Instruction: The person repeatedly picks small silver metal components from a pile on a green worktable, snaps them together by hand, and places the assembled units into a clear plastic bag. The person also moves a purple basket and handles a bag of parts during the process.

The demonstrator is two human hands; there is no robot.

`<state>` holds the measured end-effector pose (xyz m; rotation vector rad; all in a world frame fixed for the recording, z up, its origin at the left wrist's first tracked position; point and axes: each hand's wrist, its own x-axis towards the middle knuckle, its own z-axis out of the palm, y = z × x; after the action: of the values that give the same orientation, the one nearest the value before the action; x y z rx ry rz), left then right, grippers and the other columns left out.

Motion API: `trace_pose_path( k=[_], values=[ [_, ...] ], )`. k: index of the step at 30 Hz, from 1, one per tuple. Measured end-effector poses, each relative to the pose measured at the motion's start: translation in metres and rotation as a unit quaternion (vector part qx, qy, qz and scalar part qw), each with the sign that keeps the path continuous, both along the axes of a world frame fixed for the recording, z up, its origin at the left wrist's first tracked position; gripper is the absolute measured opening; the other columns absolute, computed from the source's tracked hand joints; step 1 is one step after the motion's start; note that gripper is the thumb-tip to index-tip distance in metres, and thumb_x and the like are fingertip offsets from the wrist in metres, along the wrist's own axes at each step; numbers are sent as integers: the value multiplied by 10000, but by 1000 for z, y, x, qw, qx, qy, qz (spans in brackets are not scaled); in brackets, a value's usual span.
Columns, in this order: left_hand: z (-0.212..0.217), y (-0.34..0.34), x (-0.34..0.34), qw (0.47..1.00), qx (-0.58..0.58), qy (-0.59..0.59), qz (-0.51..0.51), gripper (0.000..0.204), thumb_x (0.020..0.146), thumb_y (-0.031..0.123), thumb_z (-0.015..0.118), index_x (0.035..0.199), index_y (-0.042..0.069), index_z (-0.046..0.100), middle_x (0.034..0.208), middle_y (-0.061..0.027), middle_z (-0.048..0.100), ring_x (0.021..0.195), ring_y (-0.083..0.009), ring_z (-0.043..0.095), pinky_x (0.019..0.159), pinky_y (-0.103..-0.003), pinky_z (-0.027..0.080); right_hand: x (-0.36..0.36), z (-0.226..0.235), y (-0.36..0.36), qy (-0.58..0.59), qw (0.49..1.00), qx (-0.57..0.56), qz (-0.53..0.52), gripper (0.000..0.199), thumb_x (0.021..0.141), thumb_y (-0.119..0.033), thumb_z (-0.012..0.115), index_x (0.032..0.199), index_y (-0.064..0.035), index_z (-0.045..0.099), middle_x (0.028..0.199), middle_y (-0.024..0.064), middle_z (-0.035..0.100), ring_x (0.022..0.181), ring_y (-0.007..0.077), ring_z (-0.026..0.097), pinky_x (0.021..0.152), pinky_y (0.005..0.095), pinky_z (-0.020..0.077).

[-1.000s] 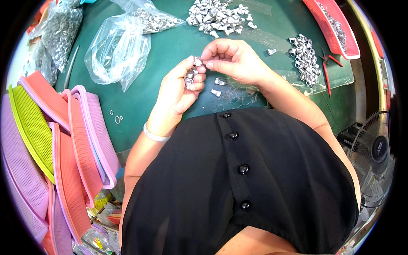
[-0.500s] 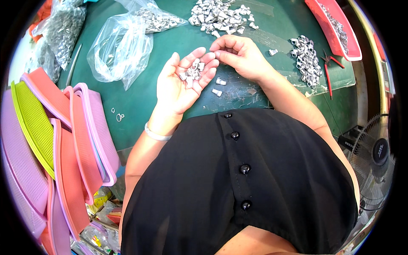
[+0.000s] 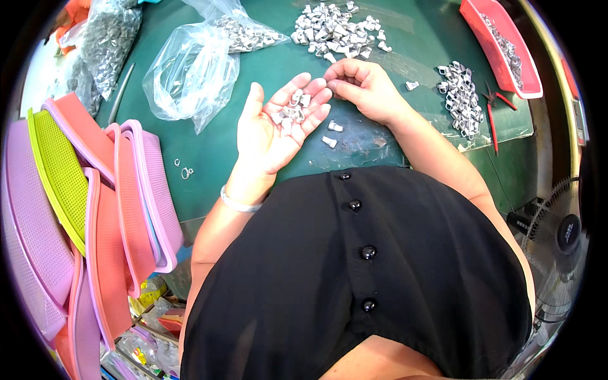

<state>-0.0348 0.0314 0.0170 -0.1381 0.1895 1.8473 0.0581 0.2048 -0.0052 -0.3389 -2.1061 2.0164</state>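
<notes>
My left hand [image 3: 269, 130] is palm up, its fingers loosely cupped around several small silver-grey metal pieces [image 3: 292, 114]. Thumb and forefinger of my right hand [image 3: 364, 88] are pinched together at the left fingertips; what they hold, if anything, is too small or hidden to make out. On the green table just right of the left hand lie two loose metal pieces [image 3: 329, 142]. Beyond both hands is a heap of the same pieces [image 3: 335, 31]. A smaller pile of loop-shaped pieces [image 3: 460, 101] lies to the right, with a single piece [image 3: 411, 85] between it and my right hand.
Red-handled pliers [image 3: 492, 120] lie by the right pile, below a pink basket [image 3: 468, 16] of metal parts. A clear plastic bag [image 3: 190, 76] with pieces lies at the upper left. Stacked colourful baskets [image 3: 155, 183] fill the left side. A fan [image 3: 557, 234] stands at the right.
The whole view has shifted slightly, so the table appears a little lower and further right. Both hands keep nearly the same pose, the right still pinched at the left fingertips.
</notes>
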Motion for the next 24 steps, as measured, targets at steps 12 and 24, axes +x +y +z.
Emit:
trace_pose_path(
  k=[12, 24],
  values=[
    [9, -3, 0, 999, -19, 42, 12, 683, 906, 499, 266, 1211, -100, 388, 1235, -276, 412, 1179, -428, 368, 998, -499, 310, 1, -1, 0, -7, 1000, 24, 16, 99, 827, -49, 537, 911, -12, 574, 753, -27, 543, 674, 33, 479, 611, 188, 401],
    [15, 1, 7, 996, -37, 77, 38, 665, 910, 491, 275, 1190, -100, 401, 1198, -263, 446, 1127, -358, 442, 968, -459, 360, 8, 26, -17, 258, 922, 280, -64, 191, 678, -53, 664, 861, -69, 611, 829, 71, 543, 765, 201, 546, 650, 281, 449]
  ],
)
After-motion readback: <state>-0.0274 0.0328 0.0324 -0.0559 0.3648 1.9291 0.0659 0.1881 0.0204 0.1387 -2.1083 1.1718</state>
